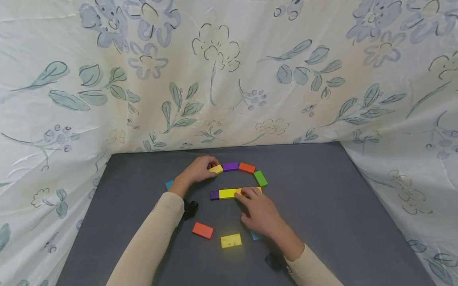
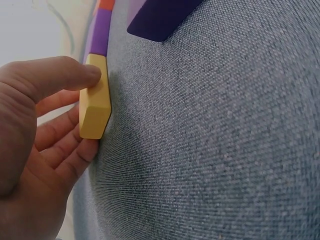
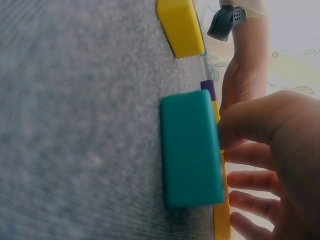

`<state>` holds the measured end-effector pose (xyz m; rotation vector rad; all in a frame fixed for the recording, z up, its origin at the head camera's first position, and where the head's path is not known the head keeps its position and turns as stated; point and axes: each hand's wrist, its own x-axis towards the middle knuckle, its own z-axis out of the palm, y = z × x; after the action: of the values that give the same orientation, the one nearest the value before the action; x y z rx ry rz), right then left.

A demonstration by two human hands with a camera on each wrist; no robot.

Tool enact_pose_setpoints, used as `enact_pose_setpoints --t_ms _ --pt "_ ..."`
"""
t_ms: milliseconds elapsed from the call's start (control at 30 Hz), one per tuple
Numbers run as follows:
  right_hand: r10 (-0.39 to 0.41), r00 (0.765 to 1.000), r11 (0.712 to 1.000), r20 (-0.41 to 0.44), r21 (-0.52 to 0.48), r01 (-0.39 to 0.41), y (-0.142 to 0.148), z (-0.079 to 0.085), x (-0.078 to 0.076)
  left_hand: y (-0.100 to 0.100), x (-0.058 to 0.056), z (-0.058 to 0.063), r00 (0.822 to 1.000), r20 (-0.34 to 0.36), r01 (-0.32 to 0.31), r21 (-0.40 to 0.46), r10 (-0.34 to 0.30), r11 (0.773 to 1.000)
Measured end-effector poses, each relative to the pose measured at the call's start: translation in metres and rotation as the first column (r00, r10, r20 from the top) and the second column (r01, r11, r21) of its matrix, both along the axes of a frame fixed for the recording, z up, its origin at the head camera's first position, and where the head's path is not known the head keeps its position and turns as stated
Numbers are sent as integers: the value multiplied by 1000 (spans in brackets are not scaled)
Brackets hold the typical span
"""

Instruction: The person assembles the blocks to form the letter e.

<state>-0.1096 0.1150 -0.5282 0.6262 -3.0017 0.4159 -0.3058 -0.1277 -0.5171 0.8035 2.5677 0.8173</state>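
Observation:
My left hand (image 1: 199, 169) pinches a light yellow block (image 2: 95, 120), thumb on its near face and fingers behind. That block meets the end of a purple block (image 1: 230, 167). An orange-red block (image 1: 247, 168) and a green block (image 1: 260, 178) continue the curve rightward. Below this curve lies a straight row with a dark purple block (image 1: 214, 195) and a yellow block (image 1: 227, 194). Over the row's right part, my right hand (image 1: 262, 212) has its fingers extended, fingertips right at the blocks. A teal block (image 3: 190, 150) lies close beneath that hand.
Toward the front lie a red block (image 1: 202, 230) and another yellow block (image 1: 231, 240). A blue block (image 1: 169, 184) shows partly behind my left wrist. Floral cloth (image 1: 229, 79) hangs behind and beside the dark grey table surface (image 1: 315, 190).

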Motion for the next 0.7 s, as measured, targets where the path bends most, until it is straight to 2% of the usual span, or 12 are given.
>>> enact_pose_setpoints --t_ms 433,700 --pt "-8 1000 1000 -5 14 8 -2 -1 3 0 3 1 1000 2 -6 0 6 1000" --pt "3 1000 1000 -7 7 -3 -3 -1 7 -2 9 1 1000 6 -12 5 12 1000"
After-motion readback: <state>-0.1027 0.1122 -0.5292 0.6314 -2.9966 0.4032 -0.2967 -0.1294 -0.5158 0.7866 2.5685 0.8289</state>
